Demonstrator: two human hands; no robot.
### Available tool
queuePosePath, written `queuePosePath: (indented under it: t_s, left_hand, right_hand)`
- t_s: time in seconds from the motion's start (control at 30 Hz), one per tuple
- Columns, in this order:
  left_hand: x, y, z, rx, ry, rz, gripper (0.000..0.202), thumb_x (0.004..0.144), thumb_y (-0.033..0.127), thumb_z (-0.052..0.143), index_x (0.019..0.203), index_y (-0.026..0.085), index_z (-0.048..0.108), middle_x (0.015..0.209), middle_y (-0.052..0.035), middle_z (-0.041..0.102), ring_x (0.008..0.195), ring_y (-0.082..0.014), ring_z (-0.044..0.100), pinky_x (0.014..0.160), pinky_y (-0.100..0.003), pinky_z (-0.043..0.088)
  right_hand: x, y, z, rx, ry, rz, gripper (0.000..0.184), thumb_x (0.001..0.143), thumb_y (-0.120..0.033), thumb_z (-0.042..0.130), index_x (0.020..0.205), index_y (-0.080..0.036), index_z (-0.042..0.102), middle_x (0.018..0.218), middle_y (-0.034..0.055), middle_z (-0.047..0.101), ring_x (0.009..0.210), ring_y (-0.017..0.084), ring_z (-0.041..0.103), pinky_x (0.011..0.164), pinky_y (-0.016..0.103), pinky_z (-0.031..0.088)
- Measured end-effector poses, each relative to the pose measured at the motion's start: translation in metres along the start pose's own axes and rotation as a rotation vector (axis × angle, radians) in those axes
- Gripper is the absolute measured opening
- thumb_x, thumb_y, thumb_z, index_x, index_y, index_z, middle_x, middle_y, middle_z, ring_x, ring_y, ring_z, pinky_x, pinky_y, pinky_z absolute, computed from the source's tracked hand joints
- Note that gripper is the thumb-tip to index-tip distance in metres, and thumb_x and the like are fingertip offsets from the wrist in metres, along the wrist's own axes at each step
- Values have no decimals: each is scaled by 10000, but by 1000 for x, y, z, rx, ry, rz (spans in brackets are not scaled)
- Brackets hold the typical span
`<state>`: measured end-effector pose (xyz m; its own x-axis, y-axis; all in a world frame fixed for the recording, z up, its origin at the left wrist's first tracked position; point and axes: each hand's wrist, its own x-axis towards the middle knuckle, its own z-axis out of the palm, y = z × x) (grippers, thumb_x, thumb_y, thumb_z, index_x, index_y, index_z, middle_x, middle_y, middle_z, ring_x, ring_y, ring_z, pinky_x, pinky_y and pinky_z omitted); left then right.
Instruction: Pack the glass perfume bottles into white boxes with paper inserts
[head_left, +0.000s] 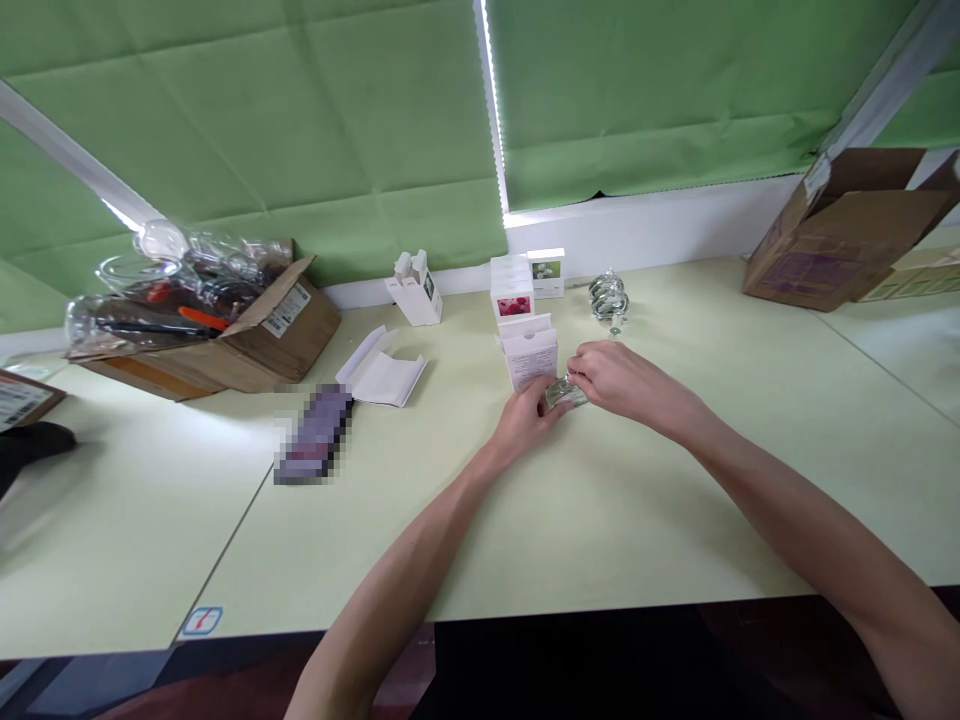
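Note:
My left hand (523,415) is closed round the near side of a small, shiny, silvery-green packet (564,393) held low over the table. At the packet's upper right edge, the fingers of my right hand (611,375) pinch together on it. Its contents are too small to make out. Just behind my left hand stands a white box (531,358) with its top flap raised. Beyond that, a row of white boxes (511,285) shows a red flower picture on the front one. A shiny stack of silvery pieces (608,297) sits behind my right hand.
Farther back are a white box with a green picture (546,273) and an open-topped white box (416,290). An unfolded white carton (384,372) lies left, near a blurred dark object (315,435). Cardboard boxes stand at left (285,330) and right (817,240).

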<state>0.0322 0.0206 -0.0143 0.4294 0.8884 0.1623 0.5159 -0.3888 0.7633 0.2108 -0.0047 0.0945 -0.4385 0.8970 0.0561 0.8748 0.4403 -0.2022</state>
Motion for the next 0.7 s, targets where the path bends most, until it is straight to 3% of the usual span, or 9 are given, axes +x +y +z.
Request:
queuePosePath:
  t_s: [0.17,0.4,0.7]
  left_hand:
    - [0,1,-1,-3,-2,4,333,880,404,674,1137,197,632,734,11,587,641,-151,526,610,-266,396]
    - [0,0,0,-4,-2,2,369,877,460,673,1131,194,639,714,12,579,634,-153,521,600,-268,393]
    - [-1,3,-1,-15,0,3,313,877,408,672,1106,197,641,718,15,575,632,-149,513,605,-268,386]
  right_hand:
    - [1,3,-2,43,4,-3,335,968,-194,485,662,-177,623,698,73,574,643,178,502,614,321,292]
    - [1,-2,1,-15,-6,16,256,939,-143,518,710,-169,629,766,107,605,702,201,541,639,326,298]
    - [2,-3,-4,16,-19,43,345,944,-176,462,600,-204,451,658,50,491,609,161,445,604,322,287]
